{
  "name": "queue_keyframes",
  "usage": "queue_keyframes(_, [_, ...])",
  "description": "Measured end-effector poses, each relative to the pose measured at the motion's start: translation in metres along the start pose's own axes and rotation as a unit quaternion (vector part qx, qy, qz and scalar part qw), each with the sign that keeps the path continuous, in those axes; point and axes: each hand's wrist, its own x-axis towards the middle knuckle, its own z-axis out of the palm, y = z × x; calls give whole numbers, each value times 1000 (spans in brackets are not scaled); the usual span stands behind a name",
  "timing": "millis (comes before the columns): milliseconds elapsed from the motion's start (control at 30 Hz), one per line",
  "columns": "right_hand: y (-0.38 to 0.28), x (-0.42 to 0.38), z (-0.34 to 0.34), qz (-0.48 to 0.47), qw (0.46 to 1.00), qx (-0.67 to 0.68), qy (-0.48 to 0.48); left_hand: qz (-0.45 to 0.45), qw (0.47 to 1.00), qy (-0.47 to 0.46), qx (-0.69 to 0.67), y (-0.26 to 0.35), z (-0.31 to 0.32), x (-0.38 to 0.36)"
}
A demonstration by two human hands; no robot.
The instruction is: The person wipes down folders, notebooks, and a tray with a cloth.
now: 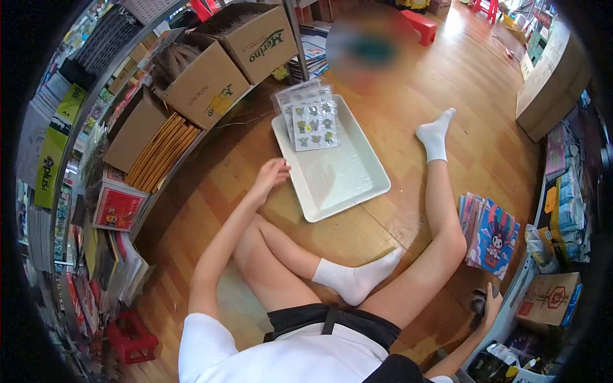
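Note:
On the wooden floor before me lies a white plastic tray [332, 179], set at a slant. Clear plastic packs of small cartoon figures [314, 124] overlap its far left end. My left hand [274, 173] is at the tray's left rim, its fingers loosely bent and apart, with nothing visible in them. Low on the right, my right hand [491, 307] is closed around a dark rounded object [477, 302] whose kind I cannot tell. Just beyond that hand is a stack of colourful cartoon-printed booklets [493, 237].
Cardboard boxes [255, 45] and brown envelopes [163, 153] fill the shelving on the left. A red plastic crate [131, 337] stands below it. Packed goods and a carton [548, 300] line the right shelf. A red stool [419, 27] stands at the back, near a blurred patch.

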Motion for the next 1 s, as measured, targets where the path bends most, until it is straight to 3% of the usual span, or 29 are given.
queue_keyframes(33, [-8,-9,-2,-18,999,29,-2,17,999,26,34,-13,-7,31])
queue_keyframes(100, [-63,-55,-1,-53,995,79,-7,174,951,77,245,-57,-31,108])
queue_keyframes(167, [-105,-86,12,-88,989,118,-11,225,953,109,171,-63,-37,139])
queue_keyframes(200, [-124,-97,22,-105,985,137,-12,211,956,133,154,-63,-37,153])
queue_keyframes(267, [-171,-114,44,-94,964,221,-118,181,959,181,121,-69,-28,172])
queue_keyframes(300, [-194,-124,67,-31,942,313,-116,171,963,164,130,-66,-20,170])
queue_keyframes(367, [-235,-117,99,-15,943,250,-218,184,941,171,227,-68,2,173])
queue_keyframes(433, [-260,-100,161,-206,923,244,-213,181,933,168,262,-65,15,182])
queue_keyframes(467, [-287,-100,179,-168,921,255,-240,169,939,161,253,-53,20,179])
queue_keyframes(500, [-285,-76,212,-288,928,155,-181,156,945,154,244,-46,21,178])
queue_keyframes(633, [-336,-24,288,-282,947,43,-146,116,964,143,194,-52,10,216])
queue_keyframes(733, [-372,-34,306,-301,941,-27,-156,103,934,205,272,-51,15,233])
queue_keyframes(833, [-351,-37,339,-351,932,-75,-52,89,929,233,274,-44,25,230])
queue_keyframes(900, [-341,-38,341,-329,938,-64,-87,66,958,209,187,-54,18,242])
queue_keyframes(1000, [-325,-51,337,-316,939,-4,-133,29,935,229,270,-63,29,243])
